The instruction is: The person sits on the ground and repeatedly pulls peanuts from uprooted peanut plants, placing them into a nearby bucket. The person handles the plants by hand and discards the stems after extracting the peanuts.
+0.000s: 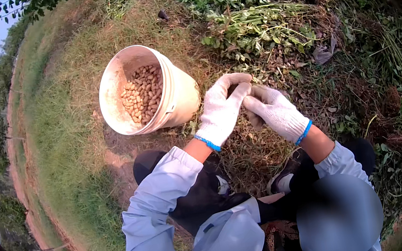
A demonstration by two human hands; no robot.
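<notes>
My left hand (220, 108), in a white knit glove with a blue cuff edge, meets my right hand (275, 111) in a matching glove. Their fingertips touch in front of my knees, thumbs and fingers bent inward. Whether something small is pinched between them is hidden by the gloves. Just left of my left hand, a white plastic bucket (180, 93) stands tilted in view, its mouth facing left. Unshelled peanuts (143, 95) cover its bottom.
Pulled peanut plants (260, 25) lie heaped at the upper right, with dry leaves and roots down the right side. A scrap of plastic film (325, 51) lies among them. Grass (66, 146) stretches left towards a dirt track and trees.
</notes>
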